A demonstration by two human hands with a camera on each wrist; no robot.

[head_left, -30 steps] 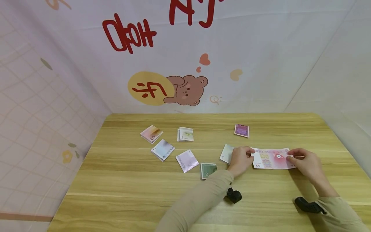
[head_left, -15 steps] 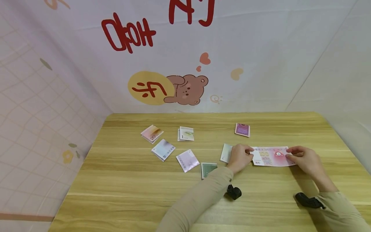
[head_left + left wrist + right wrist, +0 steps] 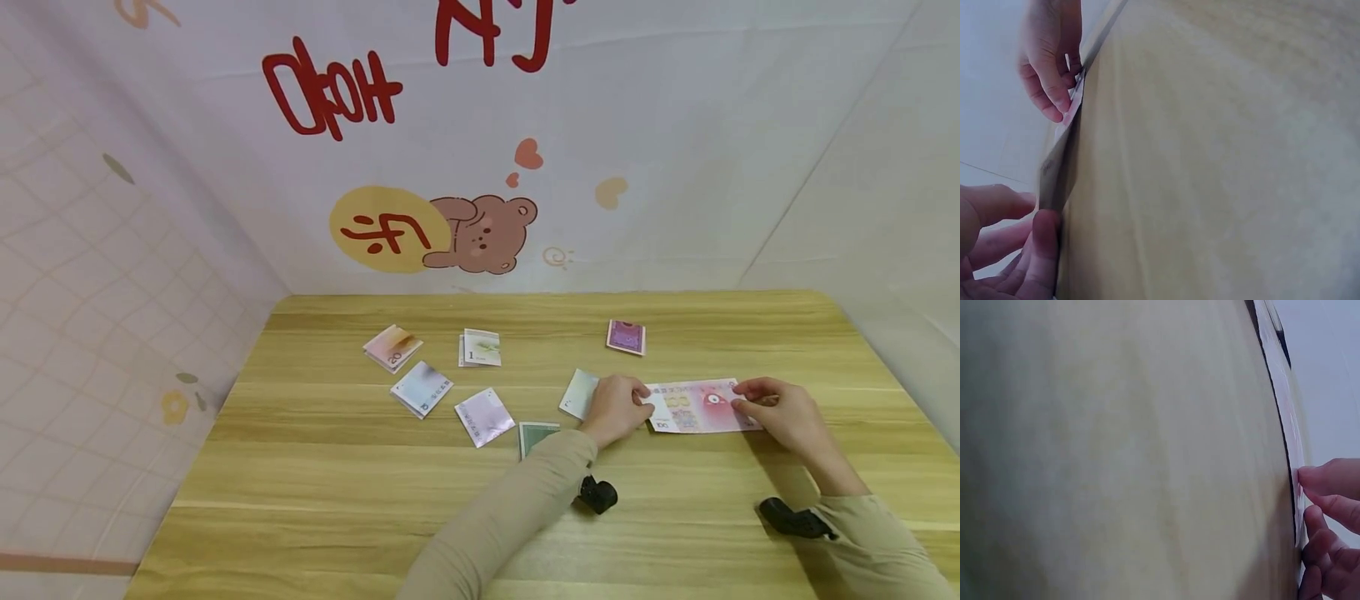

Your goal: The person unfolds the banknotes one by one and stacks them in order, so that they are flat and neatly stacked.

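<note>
A pink 100 banknote (image 3: 701, 406) is spread flat between my two hands at the right side of the table. My left hand (image 3: 617, 410) pinches its left end between thumb and fingers. The right end is pinched by my right hand (image 3: 786, 417). In the left wrist view the banknote (image 3: 1060, 165) appears nearly edge-on, stretched from one hand to the other. A pale green folded note (image 3: 578, 393) lies beside my left hand, partly covered by it. Below it a dark green folded note (image 3: 537, 437) is partly hidden by the left sleeve.
Folded notes lie on the wooden table (image 3: 315, 500): an orange 20 (image 3: 393, 347), a 1 note (image 3: 482, 347), a blue one (image 3: 422, 389) and a light purple one (image 3: 485, 417). A dark purple folded note (image 3: 626, 337) sits farther back. A printed cloth (image 3: 660, 233) hangs behind the table.
Both hands have shifted slightly left with the pink banknote still held between them. The pale green note beside the left hand has also slid a little left.
</note>
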